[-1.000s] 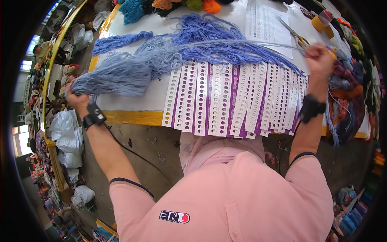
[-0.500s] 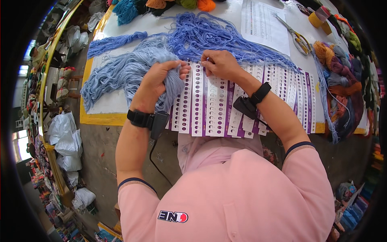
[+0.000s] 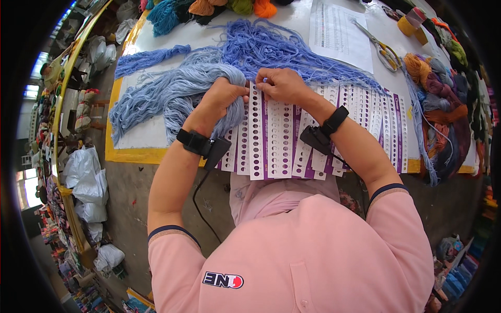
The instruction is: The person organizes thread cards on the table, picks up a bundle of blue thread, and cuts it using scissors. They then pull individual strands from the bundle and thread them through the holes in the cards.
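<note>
In the head view, I see the pale-blue yarn skein (image 3: 182, 86) draped round the left hand (image 3: 222, 97), toward the bench's (image 3: 141, 155) front-left corner. The right hand (image 3: 284, 85) curls beside it at a hole-punched card's (image 3: 255, 141) top; I can't tell what either clamps. I judge this fingertip work at the card's end; next calls for steadying it.

we see a brightly lit tabletop (image 3: 143, 140) and glaring windows (image 3: 32, 192) at far left. straight edges bow toward the blackened rim.
</note>
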`<state>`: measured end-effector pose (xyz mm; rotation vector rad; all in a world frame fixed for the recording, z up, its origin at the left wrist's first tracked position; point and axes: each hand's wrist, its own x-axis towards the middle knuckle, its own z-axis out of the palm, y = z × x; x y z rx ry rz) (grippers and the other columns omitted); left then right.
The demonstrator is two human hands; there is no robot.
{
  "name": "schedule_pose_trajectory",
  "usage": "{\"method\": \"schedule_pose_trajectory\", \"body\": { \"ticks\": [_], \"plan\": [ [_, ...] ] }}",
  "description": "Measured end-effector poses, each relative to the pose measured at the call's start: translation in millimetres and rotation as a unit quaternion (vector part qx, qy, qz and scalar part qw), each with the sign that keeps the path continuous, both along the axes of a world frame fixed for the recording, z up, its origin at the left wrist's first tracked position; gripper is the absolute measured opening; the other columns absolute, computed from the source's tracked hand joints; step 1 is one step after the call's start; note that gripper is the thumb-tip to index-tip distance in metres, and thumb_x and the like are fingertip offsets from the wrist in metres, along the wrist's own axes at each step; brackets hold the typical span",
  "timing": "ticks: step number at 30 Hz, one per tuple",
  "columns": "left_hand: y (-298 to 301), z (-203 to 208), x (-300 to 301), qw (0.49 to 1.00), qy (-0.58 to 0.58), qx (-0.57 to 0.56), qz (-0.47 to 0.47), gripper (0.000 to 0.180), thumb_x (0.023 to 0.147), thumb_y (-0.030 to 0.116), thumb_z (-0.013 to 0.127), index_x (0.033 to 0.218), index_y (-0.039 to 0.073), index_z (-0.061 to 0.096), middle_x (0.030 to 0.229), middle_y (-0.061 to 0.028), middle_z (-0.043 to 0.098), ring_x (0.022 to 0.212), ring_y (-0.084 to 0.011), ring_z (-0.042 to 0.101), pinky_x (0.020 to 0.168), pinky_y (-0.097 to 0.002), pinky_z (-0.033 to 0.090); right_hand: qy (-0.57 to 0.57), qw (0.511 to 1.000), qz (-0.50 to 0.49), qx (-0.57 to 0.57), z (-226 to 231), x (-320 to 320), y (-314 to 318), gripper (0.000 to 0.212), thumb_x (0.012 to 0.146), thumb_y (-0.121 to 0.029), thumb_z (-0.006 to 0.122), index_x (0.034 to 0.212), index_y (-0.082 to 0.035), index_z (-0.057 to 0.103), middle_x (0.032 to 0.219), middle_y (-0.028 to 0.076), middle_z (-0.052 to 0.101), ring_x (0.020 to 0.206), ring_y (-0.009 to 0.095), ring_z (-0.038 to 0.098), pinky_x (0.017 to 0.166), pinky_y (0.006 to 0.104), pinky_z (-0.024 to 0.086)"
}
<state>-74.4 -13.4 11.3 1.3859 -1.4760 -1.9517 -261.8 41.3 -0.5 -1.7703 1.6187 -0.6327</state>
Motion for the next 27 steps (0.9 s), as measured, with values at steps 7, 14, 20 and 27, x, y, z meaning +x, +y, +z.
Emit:
{"method": "schedule_pose_trajectory", "body": {
  "ticks": [7,14,20,27],
  "plan": [
    [-5.2,-25.2,-1.7,0.989,-0.016,-0.146,-0.021,0.01,0.076,0.001,0.065,0.084,-0.004,0.067,0.074,-0.0078,0.065,0.064,-0.0154,0.063,0.058,-0.0287,0.05,0.062,0.995,-0.013,-0.077,-6.9,7.9,1.8,0.019,0.086,-0.029,0.059,0.094,-0.014,0.066,0.084,0.008,0.07,0.082,0.031,0.066,0.074,0.0439,0.05],
    [-6.4,-12.7,11.7,0.968,-0.101,-0.227,-0.041,0.013,0.081,0.006,0.068,0.092,-0.002,0.067,0.079,-0.0086,0.067,0.064,-0.0136,0.06,0.059,-0.0258,0.048,0.083,0.996,0.002,-0.027,-7.1,5.0,0.7,0.023,0.088,-0.031,0.058,0.095,-0.011,0.066,0.09,0.012,0.069,0.09,0.034,0.065,0.078,0.0463,0.049],
    [-4.1,9.6,25.8,0.976,0.184,0.111,0.046,0.016,0.087,0.009,0.066,0.096,-0.003,0.066,0.088,-0.0101,0.069,0.066,-0.0082,0.06,0.059,-0.0203,0.048,0.131,0.99,0.031,-0.03,-2.2,10.9,7.1,0.023,0.088,-0.032,0.058,0.095,-0.012,0.067,0.09,0.011,0.069,0.09,0.034,0.065,0.078,0.0463,0.049],
    [-11.1,-3.6,15.5,0.989,0.06,-0.06,-0.124,0.018,0.084,0.01,0.07,0.099,0.001,0.065,0.081,-0.0032,0.065,0.068,-0.0115,0.06,0.062,-0.0252,0.049,0.081,0.996,-0.02,0.026,-4.8,6.0,0.1,0.024,0.089,-0.032,0.057,0.094,-0.011,0.069,0.093,0.013,0.069,0.092,0.035,0.064,0.08,0.0484,0.049]
  ]
}}
